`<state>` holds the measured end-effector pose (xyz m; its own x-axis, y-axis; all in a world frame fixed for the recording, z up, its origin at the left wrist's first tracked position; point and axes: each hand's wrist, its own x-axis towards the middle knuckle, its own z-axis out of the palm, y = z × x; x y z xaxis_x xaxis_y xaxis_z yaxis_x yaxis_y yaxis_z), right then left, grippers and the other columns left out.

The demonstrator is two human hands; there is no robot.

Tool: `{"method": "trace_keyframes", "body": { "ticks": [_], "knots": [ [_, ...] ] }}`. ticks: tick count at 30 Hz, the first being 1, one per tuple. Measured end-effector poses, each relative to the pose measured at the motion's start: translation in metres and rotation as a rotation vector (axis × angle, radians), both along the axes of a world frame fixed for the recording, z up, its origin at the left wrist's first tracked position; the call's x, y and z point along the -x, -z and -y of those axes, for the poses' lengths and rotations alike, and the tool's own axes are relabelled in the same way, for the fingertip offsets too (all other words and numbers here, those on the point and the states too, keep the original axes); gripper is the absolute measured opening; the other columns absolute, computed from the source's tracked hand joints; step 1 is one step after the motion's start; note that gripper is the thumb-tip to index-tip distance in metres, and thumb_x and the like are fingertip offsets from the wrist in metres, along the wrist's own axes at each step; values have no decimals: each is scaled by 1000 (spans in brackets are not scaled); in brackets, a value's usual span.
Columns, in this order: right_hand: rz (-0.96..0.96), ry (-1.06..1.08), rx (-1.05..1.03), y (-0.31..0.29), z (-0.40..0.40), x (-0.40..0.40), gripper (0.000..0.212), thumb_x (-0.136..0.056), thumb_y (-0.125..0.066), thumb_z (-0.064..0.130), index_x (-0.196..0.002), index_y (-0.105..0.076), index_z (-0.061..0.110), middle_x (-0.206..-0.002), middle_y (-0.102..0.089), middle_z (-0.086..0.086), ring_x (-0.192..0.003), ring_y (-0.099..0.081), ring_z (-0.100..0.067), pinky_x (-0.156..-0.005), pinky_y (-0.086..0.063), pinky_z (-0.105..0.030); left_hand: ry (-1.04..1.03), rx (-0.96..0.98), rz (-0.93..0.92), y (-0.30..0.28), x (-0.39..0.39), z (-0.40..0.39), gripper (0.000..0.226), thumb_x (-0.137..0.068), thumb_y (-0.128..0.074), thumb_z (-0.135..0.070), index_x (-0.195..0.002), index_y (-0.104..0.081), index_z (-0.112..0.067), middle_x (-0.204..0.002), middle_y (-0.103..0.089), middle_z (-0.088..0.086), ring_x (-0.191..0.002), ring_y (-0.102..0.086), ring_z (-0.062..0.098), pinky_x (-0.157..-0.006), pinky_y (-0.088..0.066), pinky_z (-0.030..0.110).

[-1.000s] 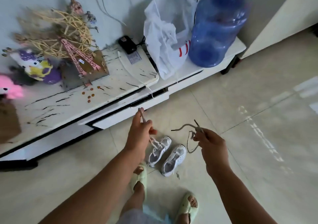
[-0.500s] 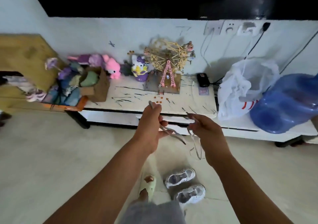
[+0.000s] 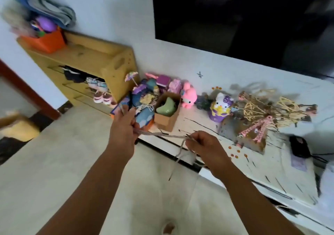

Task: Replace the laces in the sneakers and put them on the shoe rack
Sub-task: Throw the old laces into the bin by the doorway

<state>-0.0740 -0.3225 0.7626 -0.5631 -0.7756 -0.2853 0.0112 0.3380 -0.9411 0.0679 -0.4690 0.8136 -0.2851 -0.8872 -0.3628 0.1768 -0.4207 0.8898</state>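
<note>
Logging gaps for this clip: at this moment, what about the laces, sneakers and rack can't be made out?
- Sneakers: not in the head view; out of frame.
- Lace: ends hidden inside the left hand and right hand; whether one lace or two is unclear, blurred.
- Shoe rack: shelf contents small and blurred; free space cannot be judged.

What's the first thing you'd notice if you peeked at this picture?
Two hands in the middle: the left hand and right hand each pinch a grey lace stretched between them. Behind them a low white cabinet is crowded with toys, like a pink plush and a white cat figure. On the left stands a wooden shoe rack with small shoes inside.
</note>
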Motion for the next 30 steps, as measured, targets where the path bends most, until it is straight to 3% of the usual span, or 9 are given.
{"method": "trace_keyframes", "body": {
  "ticks": [4,7,11,14,18,21,24,27,30],
  "knots": [
    [190,-89,140,-23,107,-18,16,-87,-57,-1,-82,-62,13,-72,-62,1,-71,-54,-13,-69,-44,-24,72,436,480,-7,-43,60,40,-84,-64,-38,-118,-48,-21,-83,-48,5,-85,-57,13,-55,-45,17],
    [313,-194,170,-38,182,-40,22,-90,-50,-4,-82,-62,12,-77,-60,-5,-76,-55,-15,-77,-44,-30,190,631,794,2,-70,95,87,-59,-69,-63,-133,-39,-28,-106,-42,-4,-96,-47,9,-79,-41,19],
    [337,-361,145,-51,269,-75,27,-92,-50,3,-81,-69,18,-85,-66,-7,-88,-62,-24,-89,-49,-40,162,633,857,15,-93,143,100,-55,-78,-60,-139,-34,-27,-120,-35,-8,-111,-40,6,-89,-40,23],
    [345,-503,160,-56,328,-103,29,-93,-48,5,-82,-70,19,-82,-60,-10,-83,-56,-24,-85,-48,-39,100,570,906,23,-103,187,97,-55,-79,-59,-136,-37,-26,-121,-37,-6,-111,-40,9,-93,-41,29],
    [362,-685,190,-54,408,-134,27,-94,-47,7,-87,-69,20,-68,-59,0,-77,-56,-17,-80,-46,-36,65,467,746,33,-117,255,49,-63,-76,-54,-105,-60,-37,-106,-61,-5,-98,-55,10,-82,-49,31],
    [382,-768,227,-54,474,-148,24,-95,-44,6,-93,-66,16,-70,-58,-1,-74,-55,-15,-71,-47,-31,-16,242,684,34,-136,307,15,-83,-68,-28,-96,-68,-22,-97,-67,4,-92,-62,19,-87,-51,39],
    [356,-794,247,-57,544,-164,25,-96,-43,4,-92,-65,15,-63,-56,2,-68,-51,-14,-63,-43,-24,-109,138,633,30,-169,354,22,-89,-59,-24,-97,-67,-5,-99,-64,21,-87,-57,22,-79,-44,32],
    [215,-793,199,-48,603,-190,28,-95,-41,2,-90,-64,17,-63,-52,3,-65,-49,-12,-57,-40,-19,-237,10,504,24,-213,393,22,-91,-57,-27,-99,-68,-9,-103,-64,17,-93,-56,20,-79,-42,28],
    [-40,-865,150,-24,653,-229,29,-96,-40,7,-87,-62,25,-72,-51,3,-67,-47,-11,-56,-37,-19,-516,-162,129,28,-256,435,20,-94,-51,-21,-93,-68,-10,-105,-65,11,-106,-58,24,-92,-42,37]
  ]
}}
